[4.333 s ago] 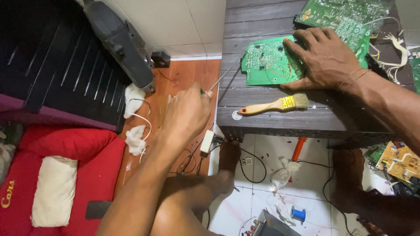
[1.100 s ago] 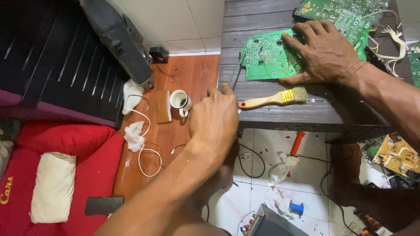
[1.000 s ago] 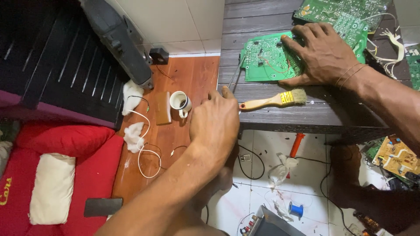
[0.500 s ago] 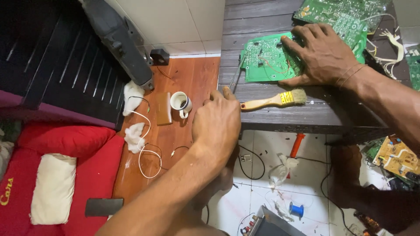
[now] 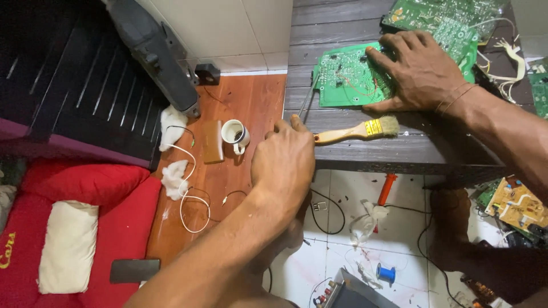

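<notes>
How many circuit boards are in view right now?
4, maybe more hidden: green board under the right hand, another green one behind, a green edge far right, yellow board below the table.

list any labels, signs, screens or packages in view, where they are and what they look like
Yellow label band: on the paintbrush lying on the dark table's front edge, by the left hand.
Yellow lettering: on the red cushion, far left edge.
Dark phone: flat rectangle on the red cushion, its face blank.

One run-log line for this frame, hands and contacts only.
left hand: grips thin tool, tip at circuit board | right hand: flat on board | paintbrush: on table, untouched
</notes>
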